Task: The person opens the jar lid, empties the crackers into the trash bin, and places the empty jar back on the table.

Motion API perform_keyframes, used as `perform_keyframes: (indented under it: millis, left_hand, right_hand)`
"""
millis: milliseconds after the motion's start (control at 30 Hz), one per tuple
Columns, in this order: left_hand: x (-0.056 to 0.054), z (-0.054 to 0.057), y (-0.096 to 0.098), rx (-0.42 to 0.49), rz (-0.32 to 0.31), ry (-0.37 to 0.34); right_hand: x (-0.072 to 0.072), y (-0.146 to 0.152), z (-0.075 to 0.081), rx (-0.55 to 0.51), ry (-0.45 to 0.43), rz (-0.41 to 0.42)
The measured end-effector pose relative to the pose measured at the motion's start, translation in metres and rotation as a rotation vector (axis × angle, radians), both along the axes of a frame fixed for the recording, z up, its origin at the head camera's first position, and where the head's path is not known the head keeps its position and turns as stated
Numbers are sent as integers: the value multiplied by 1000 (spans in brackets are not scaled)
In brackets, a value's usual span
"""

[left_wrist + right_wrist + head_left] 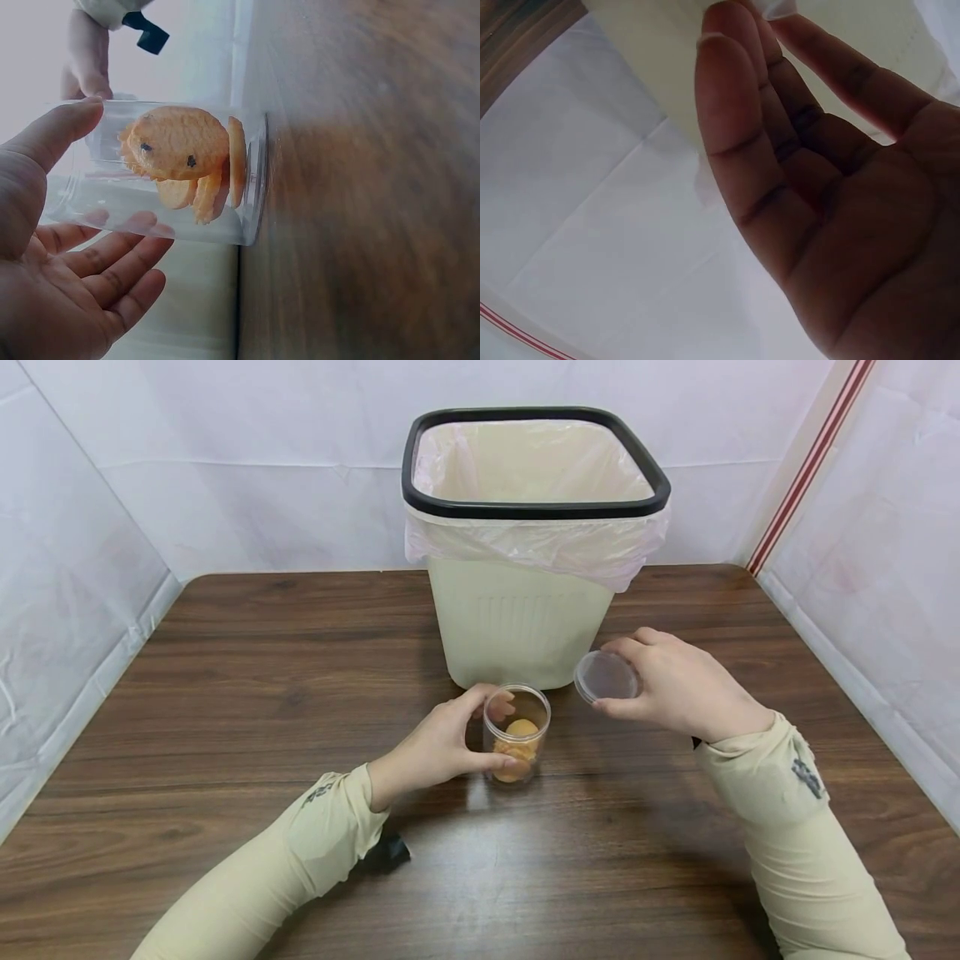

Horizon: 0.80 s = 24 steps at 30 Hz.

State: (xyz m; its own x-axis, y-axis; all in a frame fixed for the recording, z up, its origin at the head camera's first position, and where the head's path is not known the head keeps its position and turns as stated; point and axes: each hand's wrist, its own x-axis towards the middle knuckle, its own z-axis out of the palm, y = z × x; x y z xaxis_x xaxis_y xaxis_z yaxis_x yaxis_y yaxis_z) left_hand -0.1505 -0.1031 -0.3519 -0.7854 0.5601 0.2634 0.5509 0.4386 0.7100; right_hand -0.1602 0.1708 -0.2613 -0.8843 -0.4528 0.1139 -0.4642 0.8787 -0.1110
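Observation:
A clear round jar (542,735) stands on the table just in front of the bin, its mouth uncovered. Several orange-brown biscuits (519,750) lie in the bottom of it; one shows two dark specks in the left wrist view. My left hand (442,743) grips the jar from the left, thumb on the near side and fingers round the far side. To the right, my right hand (678,685) holds a clear round lid (606,677) by its edge, tilted and apart from the jar. Only a sliver of the lid (778,7) enters the right wrist view.
A cream bin (517,618) with a black rim and a pinkish plastic liner (540,539) stands behind the jar. The dark wooden table (300,652) is bordered by white sheeting (247,510) at the back and sides.

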Motion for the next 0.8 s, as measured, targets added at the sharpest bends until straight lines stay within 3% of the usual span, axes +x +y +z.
perform_keyframes:
  millis: [800]
  left_hand:
    - [0,1,0,2,5,-47]
  right_hand:
    - [-32,14,-22,57,-158,-17]
